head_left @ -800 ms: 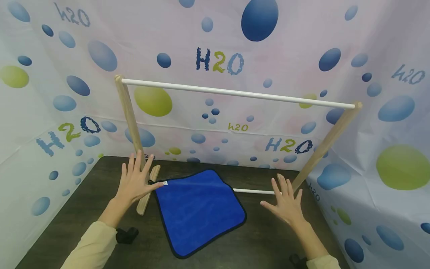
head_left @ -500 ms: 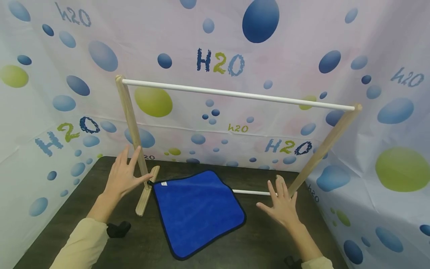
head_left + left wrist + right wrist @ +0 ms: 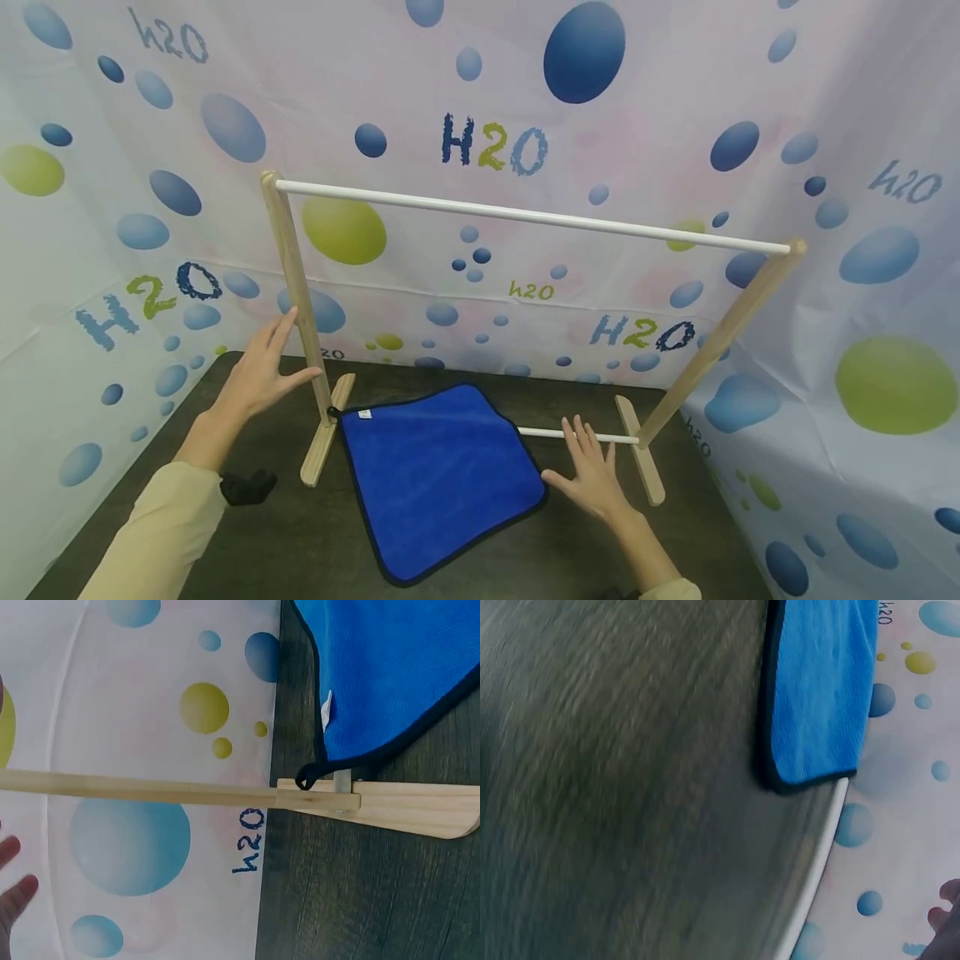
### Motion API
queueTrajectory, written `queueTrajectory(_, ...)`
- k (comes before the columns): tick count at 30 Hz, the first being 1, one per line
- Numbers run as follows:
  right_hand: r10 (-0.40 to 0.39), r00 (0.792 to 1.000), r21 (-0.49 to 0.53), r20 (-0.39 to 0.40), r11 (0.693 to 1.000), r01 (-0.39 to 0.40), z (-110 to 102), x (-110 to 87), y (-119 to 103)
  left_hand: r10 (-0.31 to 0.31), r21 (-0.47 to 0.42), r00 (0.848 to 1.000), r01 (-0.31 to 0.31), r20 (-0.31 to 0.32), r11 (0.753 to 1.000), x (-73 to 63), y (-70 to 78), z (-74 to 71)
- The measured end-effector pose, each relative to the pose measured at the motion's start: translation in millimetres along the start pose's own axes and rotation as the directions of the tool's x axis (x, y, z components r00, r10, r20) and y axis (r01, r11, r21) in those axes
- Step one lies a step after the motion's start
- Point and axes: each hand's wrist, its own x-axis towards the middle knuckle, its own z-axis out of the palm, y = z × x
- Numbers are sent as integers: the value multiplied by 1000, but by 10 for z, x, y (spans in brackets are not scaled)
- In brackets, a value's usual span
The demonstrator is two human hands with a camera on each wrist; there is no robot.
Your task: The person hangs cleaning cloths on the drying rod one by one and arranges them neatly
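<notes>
A blue cloth (image 3: 442, 483) with black edging and a small white tag lies over the lower white bar of a wooden rack, spread toward the front of the table. My left hand (image 3: 255, 367), fingers extended and thumb apart, hovers left of the rack's left post (image 3: 296, 292). Over the cloth's right edge is my right hand (image 3: 588, 471), its fingers spread and holding nothing. In the left wrist view, the cloth's corner loop (image 3: 304, 778) sits at the foot of the post. The right wrist view catches only fingertips (image 3: 937, 915) at its right edge.
The rack's upper white bar (image 3: 525, 217) spans between the two posts. Its right foot (image 3: 641, 454) stands on the dark table (image 3: 300, 550). A printed curtain (image 3: 637, 125) with blue and green spots encloses the back and sides.
My left hand has drawn back leftward, away from the cloth's corner and the post. The right hand has moved left from the right post toward the cloth. The cloth looks unchanged.
</notes>
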Motion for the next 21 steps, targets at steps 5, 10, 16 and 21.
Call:
queueTrajectory(5, -44, 999, 201, 27, 979, 38, 173, 47, -64, 61, -52, 997, -63, -41, 997, 65, -64, 4)
queueTrajectory(10, -74, 995, 337, 71, 940, 46, 354, 116, -152, 78, -106, 994, -87, -82, 991, 119, -115, 52)
queueTrajectory(16, -107, 980, 390, 167, 920, 34, 531, 175, -275, 88, -110, 988, -102, -126, 989, 150, -174, 104)
queueTrajectory(21, -154, 935, 386, 321, 922, 19, 640, 204, -330, 128, -89, 976, -145, -173, 985, 190, -215, 114)
